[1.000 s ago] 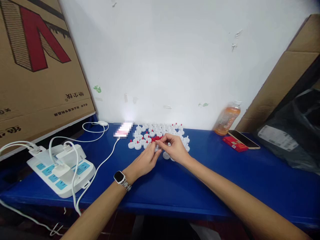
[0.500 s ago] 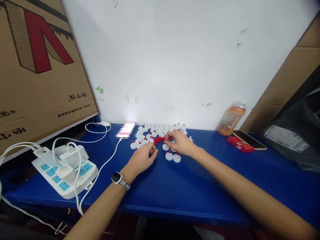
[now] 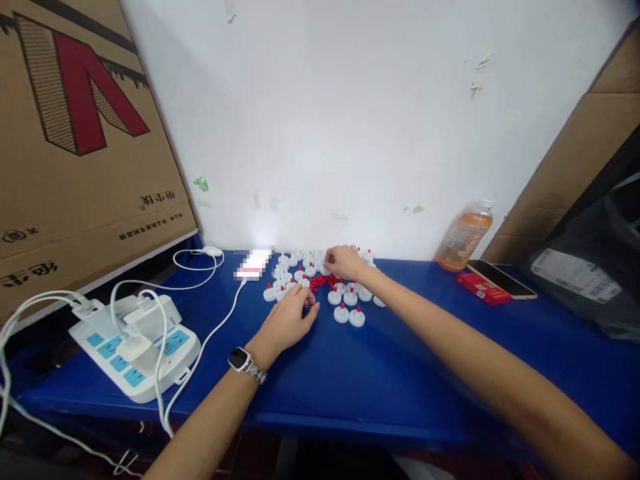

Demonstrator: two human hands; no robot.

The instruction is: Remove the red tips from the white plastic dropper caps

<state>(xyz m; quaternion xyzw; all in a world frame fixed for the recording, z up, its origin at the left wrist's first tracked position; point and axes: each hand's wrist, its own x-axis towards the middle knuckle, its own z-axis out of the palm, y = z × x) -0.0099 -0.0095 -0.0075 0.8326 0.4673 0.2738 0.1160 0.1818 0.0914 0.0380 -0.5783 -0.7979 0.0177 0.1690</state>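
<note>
With the right hand (image 3: 344, 261) reaching over the red beads (image 3: 320, 281) to pinch a white cap (image 3: 326, 270) just behind them, and the left hand (image 3: 289, 320) curled narrow just before them, holding I cannot tell what, a sleeve-less forearm sweep could scatter beads across the tabletop (image 3: 400, 360).

table (image 3: 380, 380): blue top, runs along the wall
wall (image 3: 350, 113): white, scuffed, bits of tape stuck on
box (image 3: 75, 147): large cardboard, red print, leans at left
power strip (image 3: 135, 343): white, blue sockets, chargers plugged in, left on table
cables (image 3: 200, 333): white, run from strip toward wall
bottle (image 3: 464, 235): orange drink, against wall, right
phone (image 3: 500, 279): lies on red pack (image 3: 475, 288), just beside bottle
bag (image 3: 590, 273): black, white label, far right
cardboard (image 3: 560, 173): leans behind bag
</note>
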